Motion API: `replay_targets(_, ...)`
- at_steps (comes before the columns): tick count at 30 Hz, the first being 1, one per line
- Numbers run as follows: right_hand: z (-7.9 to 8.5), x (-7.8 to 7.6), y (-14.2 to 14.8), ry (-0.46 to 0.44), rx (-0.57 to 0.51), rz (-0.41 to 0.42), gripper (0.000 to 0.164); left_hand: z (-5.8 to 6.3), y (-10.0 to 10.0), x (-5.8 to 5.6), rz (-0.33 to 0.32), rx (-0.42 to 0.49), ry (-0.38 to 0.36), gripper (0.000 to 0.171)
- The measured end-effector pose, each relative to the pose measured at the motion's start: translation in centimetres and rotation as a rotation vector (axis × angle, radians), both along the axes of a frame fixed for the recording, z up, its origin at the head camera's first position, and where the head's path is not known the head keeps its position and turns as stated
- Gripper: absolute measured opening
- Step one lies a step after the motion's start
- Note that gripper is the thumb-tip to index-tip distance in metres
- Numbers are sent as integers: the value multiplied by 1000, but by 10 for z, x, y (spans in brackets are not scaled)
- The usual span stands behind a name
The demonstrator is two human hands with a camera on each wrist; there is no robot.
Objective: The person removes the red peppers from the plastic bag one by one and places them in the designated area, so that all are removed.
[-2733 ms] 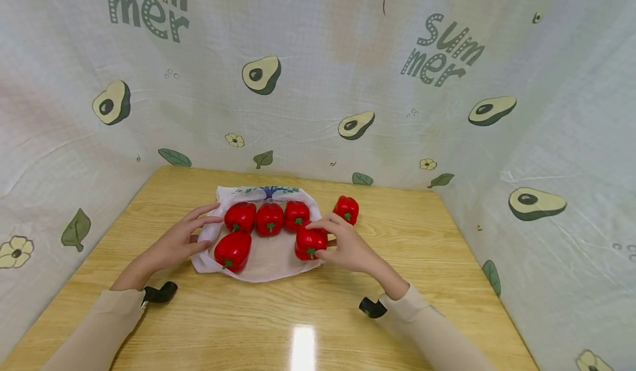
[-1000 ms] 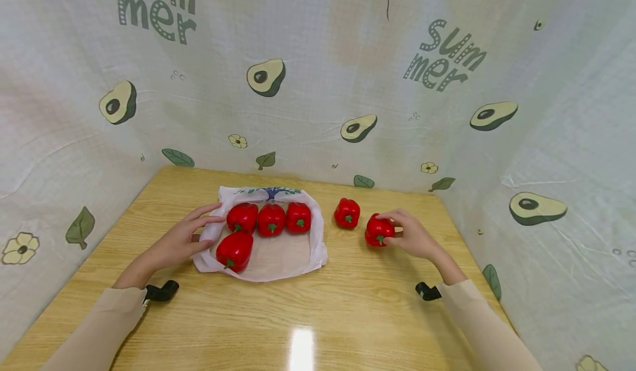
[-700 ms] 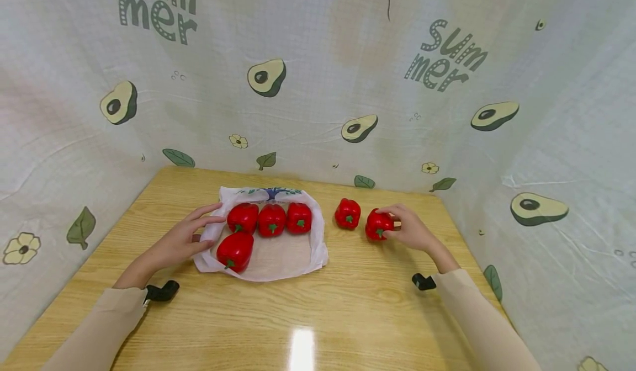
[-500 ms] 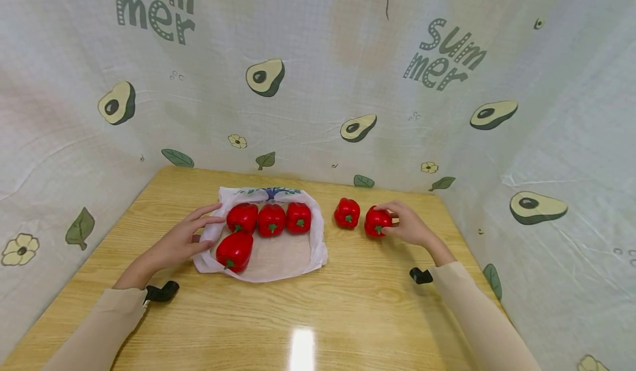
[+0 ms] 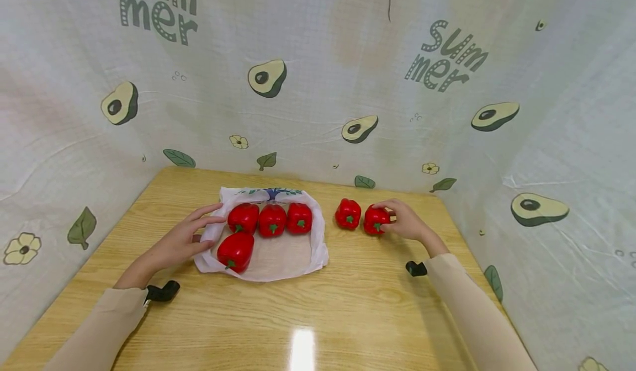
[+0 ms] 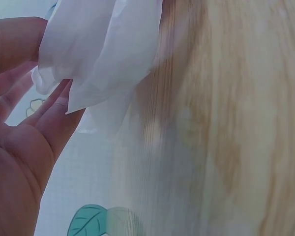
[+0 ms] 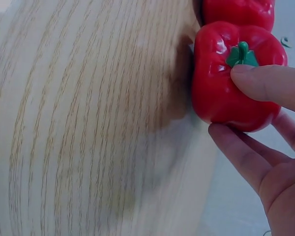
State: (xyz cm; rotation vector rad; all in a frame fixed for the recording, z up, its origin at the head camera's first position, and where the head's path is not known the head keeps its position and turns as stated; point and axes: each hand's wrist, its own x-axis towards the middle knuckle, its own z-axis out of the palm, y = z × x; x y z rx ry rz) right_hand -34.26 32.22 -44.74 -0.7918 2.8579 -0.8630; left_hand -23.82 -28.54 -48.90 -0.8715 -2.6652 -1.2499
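Wooden table [image 5: 238,327] and white bag [image 5: 280,256].
We see the left hand [image 5: 176,241], spread, touching the bag's left side; the right hand [image 5: 408,223] pinches a red pepper [image 5: 374,220] right of the bag, just beside another pepper [image 5: 348,215].

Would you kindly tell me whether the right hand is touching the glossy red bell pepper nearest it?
Touching: the right wrist view shows the right hand with its thumb laid on the glossy red bell pepper beside its green stem.
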Motion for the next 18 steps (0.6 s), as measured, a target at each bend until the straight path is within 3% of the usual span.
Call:
replay_targets(6,-2,-4,2,-40,-22,-5,56,-1,0,0,-6,2,5,57)
replay_targets(18,-2,-4,3,-13,-9,19,57,-1,0,0,-5,-1,6,57)
